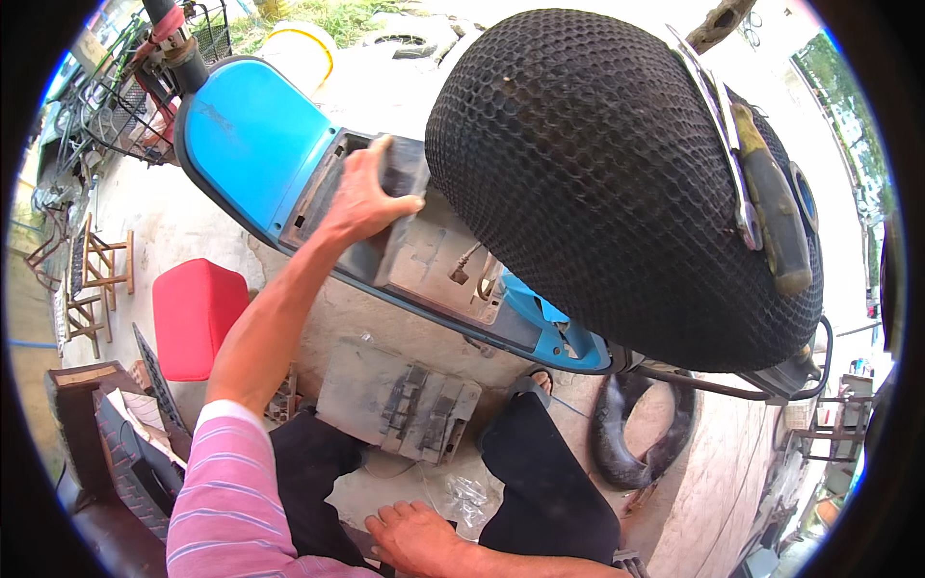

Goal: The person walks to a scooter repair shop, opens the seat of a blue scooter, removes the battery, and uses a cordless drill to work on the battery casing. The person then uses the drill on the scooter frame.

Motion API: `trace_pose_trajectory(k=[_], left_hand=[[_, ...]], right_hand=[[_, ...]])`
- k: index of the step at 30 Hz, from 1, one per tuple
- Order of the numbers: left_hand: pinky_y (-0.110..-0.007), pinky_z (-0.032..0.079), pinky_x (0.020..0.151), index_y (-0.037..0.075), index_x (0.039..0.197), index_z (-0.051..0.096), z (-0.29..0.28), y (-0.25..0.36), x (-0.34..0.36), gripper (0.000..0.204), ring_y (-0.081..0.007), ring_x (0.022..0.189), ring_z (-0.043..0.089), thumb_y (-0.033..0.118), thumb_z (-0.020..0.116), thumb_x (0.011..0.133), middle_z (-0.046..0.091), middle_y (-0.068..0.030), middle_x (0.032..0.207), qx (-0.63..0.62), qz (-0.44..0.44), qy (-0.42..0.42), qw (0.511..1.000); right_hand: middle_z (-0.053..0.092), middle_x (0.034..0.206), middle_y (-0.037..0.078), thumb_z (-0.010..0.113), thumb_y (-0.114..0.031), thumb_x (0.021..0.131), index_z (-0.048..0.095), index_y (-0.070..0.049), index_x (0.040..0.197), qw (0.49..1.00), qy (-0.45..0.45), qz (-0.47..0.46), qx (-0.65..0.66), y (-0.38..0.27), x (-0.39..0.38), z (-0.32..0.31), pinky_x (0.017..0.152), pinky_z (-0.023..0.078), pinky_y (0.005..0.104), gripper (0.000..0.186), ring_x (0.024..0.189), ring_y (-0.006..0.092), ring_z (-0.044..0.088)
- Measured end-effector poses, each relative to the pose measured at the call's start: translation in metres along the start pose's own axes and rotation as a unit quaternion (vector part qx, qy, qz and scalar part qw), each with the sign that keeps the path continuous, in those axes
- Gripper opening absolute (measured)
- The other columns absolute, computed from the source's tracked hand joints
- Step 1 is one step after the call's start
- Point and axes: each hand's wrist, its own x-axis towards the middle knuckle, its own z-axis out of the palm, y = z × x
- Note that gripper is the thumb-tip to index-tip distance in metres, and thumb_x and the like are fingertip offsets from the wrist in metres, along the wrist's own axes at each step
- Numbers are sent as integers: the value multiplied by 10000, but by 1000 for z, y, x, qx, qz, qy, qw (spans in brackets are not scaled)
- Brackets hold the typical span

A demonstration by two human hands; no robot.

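My left hand (pixel 361 199) grips a dark grey plastic cover panel (pixel 409 173), tilted up on edge over the footboard of a blue electric scooter (pixel 252 130). Beside the panel, an uncovered compartment (pixel 434 252) shows a cable with a plug (pixel 461 273). My right hand (pixel 416 539) is low between my legs, its fingers loosely spread and holding nothing; what it rests on is unclear. The scooter's seat (pixel 597 183) wears a black mesh cover. On it lie a screwdriver (pixel 776 207) with a worn dark-yellow handle and a metal wrench (pixel 718 116).
A flat grey panel (pixel 390 400) lies on the floor before my legs, near a clear plastic bag (pixel 467 501). A red stool (pixel 199 318) stands left, and a black tyre (pixel 617 438) lies right. A white bucket (pixel 297 56) is beyond the scooter.
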Motion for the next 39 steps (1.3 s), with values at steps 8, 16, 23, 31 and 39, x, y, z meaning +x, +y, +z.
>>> trace_pose_trajectory(k=[8,16,23,31,39], left_hand=[[-467,292,1139,47,1503,252,-102,-84,-161,1073,-417,1350,313,317,792,617,308,-262,1451,73,-42,-2,996],[-489,387,1043,50,1379,453,-91,-138,-218,749,-392,1291,436,317,761,750,473,-233,1373,250,-109,-15,962],[-428,458,977,14,1236,585,-28,-86,-63,555,-343,1138,587,336,710,802,634,-201,1184,138,-13,20,990],[-526,383,1045,152,1511,253,70,-101,15,1051,-367,1343,397,466,817,682,377,-175,1455,375,-210,-190,883],[-513,397,1067,223,1547,167,75,-114,25,1013,-407,1359,375,253,767,731,315,-198,1491,338,-234,-183,893]], right_hand=[[632,973,132,646,-328,868,588,-51,1035,998,-43,-38,-31,-11,-8,-27,804,478,412,328,939,309,624],[625,985,145,637,-323,877,582,-49,1045,998,-35,-32,-30,-14,-9,-24,812,473,423,326,949,323,619],[635,960,134,651,-331,846,606,-61,998,998,-46,-25,-38,-14,-6,-24,803,472,423,314,928,311,620],[659,959,138,646,-363,804,663,-84,932,999,2,11,-49,-3,2,-5,829,456,437,307,925,313,614],[655,979,135,645,-369,815,653,-83,973,1000,8,-2,-12,4,3,-8,852,451,424,326,951,306,604]])
